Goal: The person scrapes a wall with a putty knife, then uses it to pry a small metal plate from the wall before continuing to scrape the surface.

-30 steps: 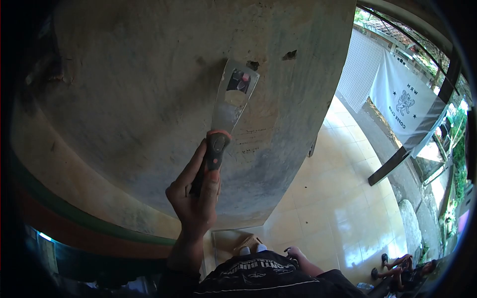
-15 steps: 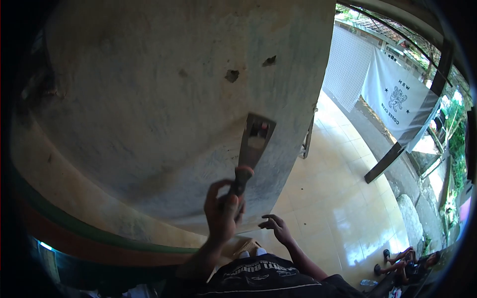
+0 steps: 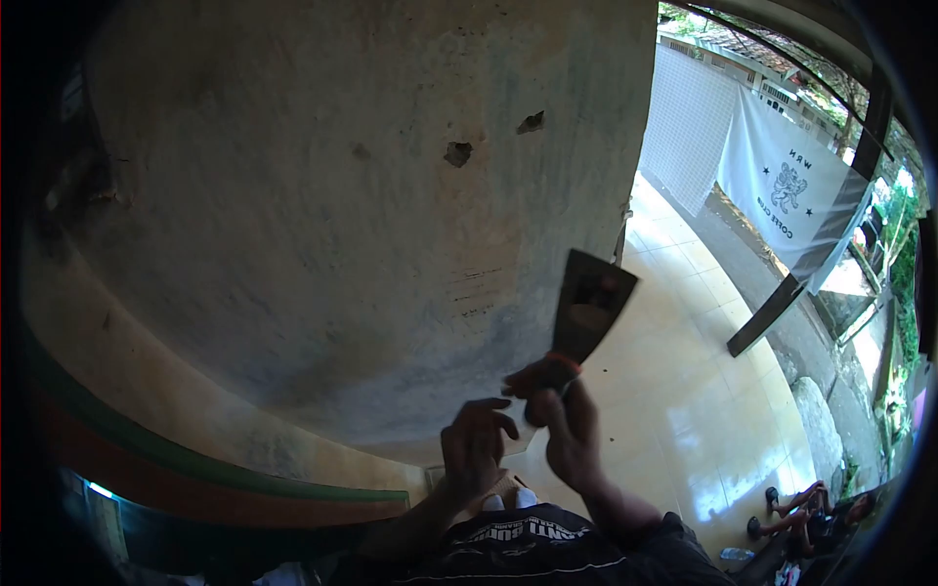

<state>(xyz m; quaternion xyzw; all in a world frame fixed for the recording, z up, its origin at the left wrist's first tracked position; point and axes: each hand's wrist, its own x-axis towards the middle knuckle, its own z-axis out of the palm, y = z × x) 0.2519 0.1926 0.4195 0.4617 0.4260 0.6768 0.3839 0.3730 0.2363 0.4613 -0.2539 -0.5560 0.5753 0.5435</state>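
Note:
A scraper (image 3: 593, 305) with a wide metal blade and a dark handle with an orange-red collar points upward in front of the wall's right edge. My right hand (image 3: 570, 430) grips its handle, fingers wrapped around it. My left hand (image 3: 474, 444) is just to the left, fingers loosely bent and apart, holding nothing. Behind both is a grey, patchy wall (image 3: 322, 215) with two chipped holes, the lower hole (image 3: 457, 153) and the upper hole (image 3: 531, 122). Faint handwriting marks the wall left of the blade.
Pale glossy floor tiles (image 3: 674, 391) extend to the right. A white banner (image 3: 782, 190) hangs beside a dark wooden post (image 3: 767, 317). A seated person (image 3: 821, 523) and a plastic bottle (image 3: 736, 554) are at the lower right. A green and brown band (image 3: 244, 479) runs along the wall's base.
The scraper has passed from my left hand to my right hand and moved right and slightly down. My left hand has let go and is lower; my right hand has risen.

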